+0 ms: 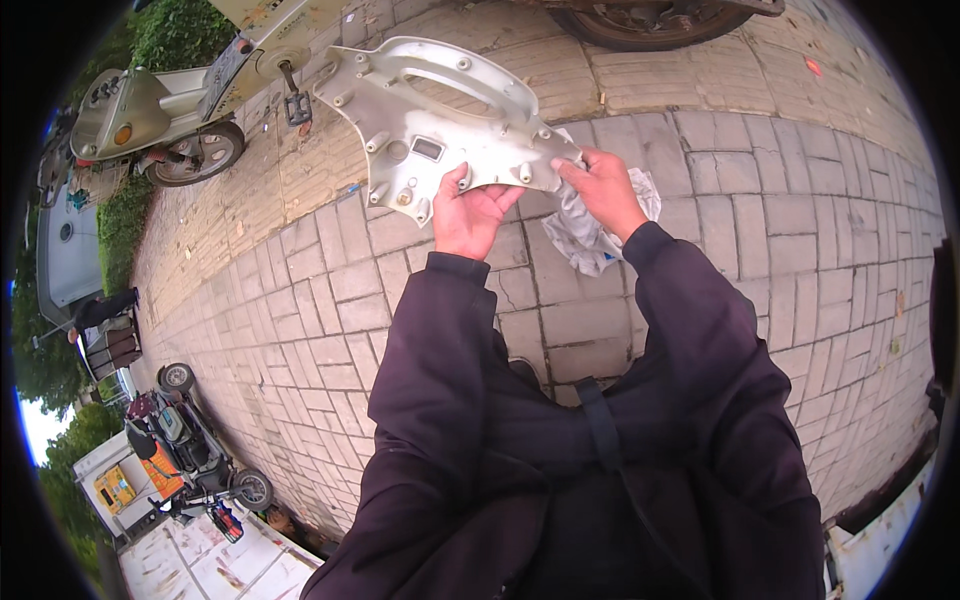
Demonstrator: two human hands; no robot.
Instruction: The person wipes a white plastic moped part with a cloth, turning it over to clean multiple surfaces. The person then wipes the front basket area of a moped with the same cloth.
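Note:
A silver-grey plastic scooter body panel (480,142) is held up in front of me, its inner side with several screw posts facing the camera. It has a long curved opening near its far edge and a small rectangular cut-out. My left hand (471,214) supports the near edge, thumb on the inner face and fingers beneath. My right hand (604,187) pinches the right tip between thumb and fingers. Below the right hand a crumpled whitish plastic bag or cloth (581,236) lies on the paving.
A pale electric scooter (161,112) with a pedal (297,109) stands at upper left. A dirty vehicle wheel (652,26) is at the top. Farther left are a parked black scooter (195,442) and a person (105,311). Brick paving (750,285) surrounds me.

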